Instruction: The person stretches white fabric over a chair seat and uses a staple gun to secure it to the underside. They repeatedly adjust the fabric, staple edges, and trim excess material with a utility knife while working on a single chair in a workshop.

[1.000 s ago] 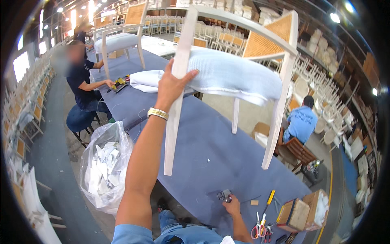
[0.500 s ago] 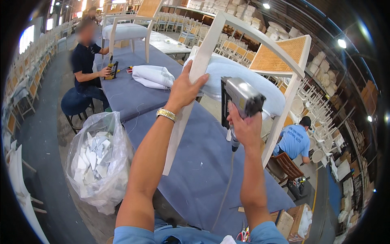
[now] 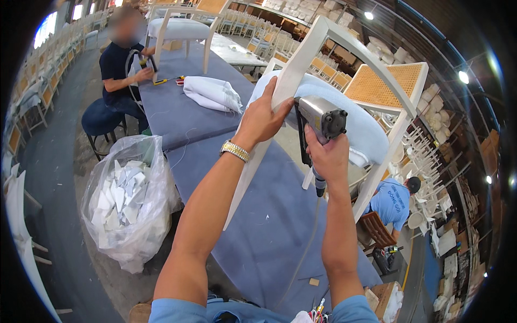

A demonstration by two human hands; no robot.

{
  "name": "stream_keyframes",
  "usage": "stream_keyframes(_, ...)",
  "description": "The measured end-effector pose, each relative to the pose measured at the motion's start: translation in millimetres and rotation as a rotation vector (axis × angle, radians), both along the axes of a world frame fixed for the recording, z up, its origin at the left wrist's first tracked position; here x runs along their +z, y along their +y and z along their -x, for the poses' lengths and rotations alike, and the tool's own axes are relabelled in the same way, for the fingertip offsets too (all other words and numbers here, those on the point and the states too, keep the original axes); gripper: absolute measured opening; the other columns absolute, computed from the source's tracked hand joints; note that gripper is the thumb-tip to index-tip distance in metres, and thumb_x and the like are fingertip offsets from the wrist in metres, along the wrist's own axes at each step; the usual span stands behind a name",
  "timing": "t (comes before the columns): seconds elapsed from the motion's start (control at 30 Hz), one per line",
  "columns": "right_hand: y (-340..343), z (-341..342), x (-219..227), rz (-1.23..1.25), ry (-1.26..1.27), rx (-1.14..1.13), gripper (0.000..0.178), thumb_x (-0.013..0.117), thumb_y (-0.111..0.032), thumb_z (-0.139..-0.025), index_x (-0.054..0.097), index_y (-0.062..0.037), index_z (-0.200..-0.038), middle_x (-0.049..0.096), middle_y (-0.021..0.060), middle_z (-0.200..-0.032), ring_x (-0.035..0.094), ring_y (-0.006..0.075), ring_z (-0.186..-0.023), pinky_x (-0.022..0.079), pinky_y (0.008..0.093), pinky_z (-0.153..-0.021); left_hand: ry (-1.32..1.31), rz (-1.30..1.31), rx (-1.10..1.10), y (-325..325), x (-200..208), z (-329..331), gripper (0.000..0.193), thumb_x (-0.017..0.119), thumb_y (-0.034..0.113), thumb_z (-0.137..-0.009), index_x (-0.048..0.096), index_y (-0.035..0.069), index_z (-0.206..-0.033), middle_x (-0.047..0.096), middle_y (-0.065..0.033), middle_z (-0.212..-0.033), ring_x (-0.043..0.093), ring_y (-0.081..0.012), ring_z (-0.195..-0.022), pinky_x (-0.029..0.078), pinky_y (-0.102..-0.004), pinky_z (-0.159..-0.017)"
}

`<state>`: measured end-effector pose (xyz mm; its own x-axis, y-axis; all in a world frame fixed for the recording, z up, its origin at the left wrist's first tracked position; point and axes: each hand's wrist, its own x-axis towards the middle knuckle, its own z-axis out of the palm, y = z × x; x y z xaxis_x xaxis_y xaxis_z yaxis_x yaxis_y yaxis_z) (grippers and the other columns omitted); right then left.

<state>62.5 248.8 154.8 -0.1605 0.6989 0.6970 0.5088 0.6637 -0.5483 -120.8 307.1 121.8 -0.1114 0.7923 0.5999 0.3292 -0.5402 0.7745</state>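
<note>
Gripping the near upright of a pale wooden armchair (image 3: 292, 75) with a woven cane back (image 3: 385, 86) and a padded light-blue fabric seat (image 3: 371, 129), the left hand (image 3: 263, 119) steadies the frame in the head view. The armchair is over the blue-grey cloth-covered bench (image 3: 269, 231); leg contact is unclear. The right hand (image 3: 327, 155) is closed around the handle of a silver-and-black pneumatic fastening gun (image 3: 322, 114), nose beside the left thumb; contact with the seat is unconfirmed. Good practice would call for a thumb clear of the nose, a firm brace and a square set before triggering. Containers: a clear plastic bag (image 3: 132, 262), left of the bench, holds white and grey scraps (image 3: 121, 194); a brown cardboard box (image 3: 380, 296), lower right, holds white soft material (image 3: 397, 300).
</note>
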Motion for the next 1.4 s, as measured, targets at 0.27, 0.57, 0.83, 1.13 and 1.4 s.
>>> stream_keyframes(0.27,-10.5,9.1,8.6,-0.136,-0.168,-0.169,0.028,0.073,-0.022,-0.087,0.069,0.0053,-0.092,0.070,0.0178,-0.073,0.070,0.0273,-0.068,0.053,0.0415,-0.066,-0.021,-0.026,-0.023,-4.0,-1.4,-0.5,0.080,0.059,0.047,-0.099,0.030,0.001,-0.157,0.067,-0.0362,-0.111,0.066,-0.0507,-0.104,0.051,-0.0511,-0.092)
stream_keyframes(0.57,-130.3,-94.3,-105.2,0.646,0.149,-0.312,0.024,0.076,-0.024,-0.088,0.068,-0.0020,-0.083,0.064,0.0012,-0.066,0.059,0.0110,-0.056,0.047,0.0325,-0.053,0.000,-0.063,0.070,16.3,-2.9,2.7,0.085,0.061,0.055,-0.097,0.038,-0.008,-0.149,0.066,-0.0349,-0.119,0.067,-0.0451,-0.109,0.052,-0.0457,-0.096)
stream_keyframes(0.83,-304.4,-262.2,-482.4,0.349,-0.324,-1.014,0.050,0.082,-0.035,-0.071,0.070,0.0020,-0.102,0.071,0.0235,-0.101,0.067,0.0421,-0.095,0.053,0.0488,-0.083,0.054,0.110,0.272,-4.2,-5.2,-21.8,0.091,0.076,0.069,-0.079,0.061,-0.011,-0.120,0.074,-0.0248,-0.093,0.074,-0.0388,-0.088,0.057,-0.0434,-0.078)
stream_keyframes(1.13,-178.8,-319.0,-188.9,0.004,-0.175,-1.168,0.036,0.061,-0.030,-0.102,0.071,0.0016,-0.115,0.070,0.0266,-0.116,0.068,0.0376,-0.102,0.054,0.0446,-0.088,0.003,0.204,0.230,-74.2,-34.4,-1.9,0.093,0.078,0.074,-0.073,0.063,-0.010,-0.110,0.072,-0.0270,-0.091,0.073,-0.0421,-0.086,0.057,-0.0445,-0.077)
stream_keyframes(1.4,-92.1,-337.3,-55.9,-0.222,0.277,-0.627,0.061,0.053,-0.033,-0.107,0.037,0.0017,-0.155,0.041,0.0197,-0.158,0.044,0.0318,-0.142,0.032,0.0419,-0.119,0.015,0.072,0.130,-145.7,-106.5,-4.1,0.081,0.086,0.063,-0.071,0.064,-0.003,-0.114,0.073,-0.0221,-0.094,0.074,-0.0380,-0.089,0.057,-0.0415,-0.078)
